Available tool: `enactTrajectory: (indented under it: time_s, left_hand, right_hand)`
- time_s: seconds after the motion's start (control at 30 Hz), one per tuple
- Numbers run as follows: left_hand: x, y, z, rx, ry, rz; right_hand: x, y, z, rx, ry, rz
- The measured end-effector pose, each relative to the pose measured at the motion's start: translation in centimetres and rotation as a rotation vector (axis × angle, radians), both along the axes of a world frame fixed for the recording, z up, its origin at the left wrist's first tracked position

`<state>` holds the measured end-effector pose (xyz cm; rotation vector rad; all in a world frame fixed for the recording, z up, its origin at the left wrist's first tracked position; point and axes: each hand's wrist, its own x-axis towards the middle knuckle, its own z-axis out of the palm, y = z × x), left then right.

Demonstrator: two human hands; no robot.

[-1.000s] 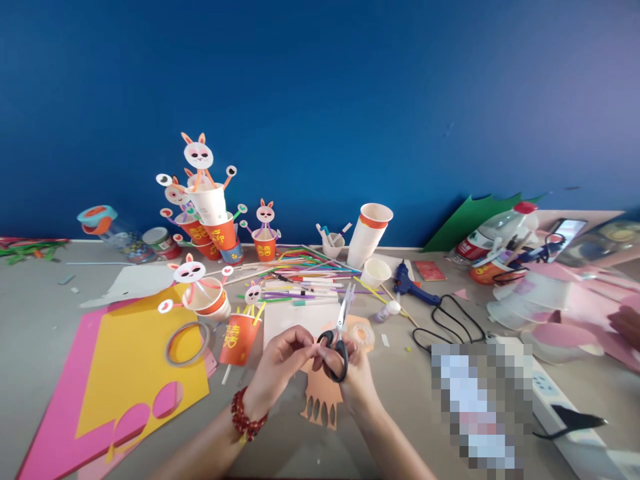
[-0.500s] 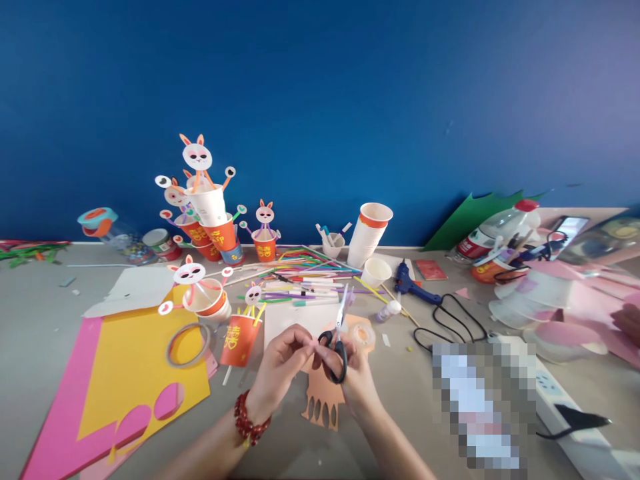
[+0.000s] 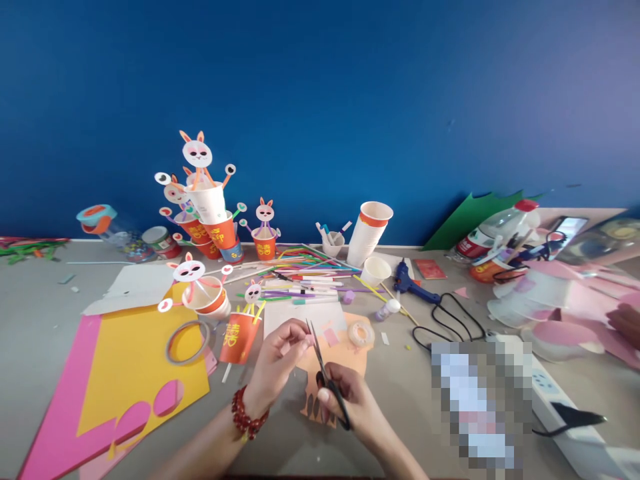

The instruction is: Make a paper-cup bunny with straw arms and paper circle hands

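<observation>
My left hand (image 3: 277,363), with a red bead bracelet at the wrist, pinches a small pink scrap of paper (image 3: 311,339) between its fingertips. My right hand (image 3: 345,403) grips the black handles of a pair of scissors (image 3: 323,373), whose blades point up and left toward the pink scrap. Under both hands lies an orange paper cut-out (image 3: 345,360) with slots along its lower edge. A second small pink piece (image 3: 331,336) rests on the orange paper just right of the blades.
Paper-cup bunnies (image 3: 207,200) stand at the back left, beside straws (image 3: 300,273) and a cup stack (image 3: 370,233). Yellow and pink sheets (image 3: 130,373) and a tape ring (image 3: 187,343) lie left. A blue glue gun (image 3: 413,287), tape roll (image 3: 360,333) and power strip (image 3: 560,407) lie right.
My right hand has dropped toward me with the scissors, and the blades now tilt left to the pink scrap instead of pointing up and right. A pink piece now lies on the orange paper.
</observation>
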<state>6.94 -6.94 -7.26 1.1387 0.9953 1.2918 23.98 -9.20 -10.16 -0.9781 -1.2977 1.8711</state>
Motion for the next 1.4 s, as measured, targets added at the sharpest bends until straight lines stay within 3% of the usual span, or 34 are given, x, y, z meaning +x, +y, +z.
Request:
enactTrajectory:
  time_s: [0.5,1.4]
  left_hand:
    - [-0.28,0.09,0.01,0.002,-0.028,-0.073]
    - [-0.39,0.03,-0.01,-0.017,-0.014,-0.074]
  right_hand:
    - [0.21,0.17,-0.09,-0.063,-0.032,0.006]
    - [0.39,0.22,0.00,-0.043,-0.056,0.005]
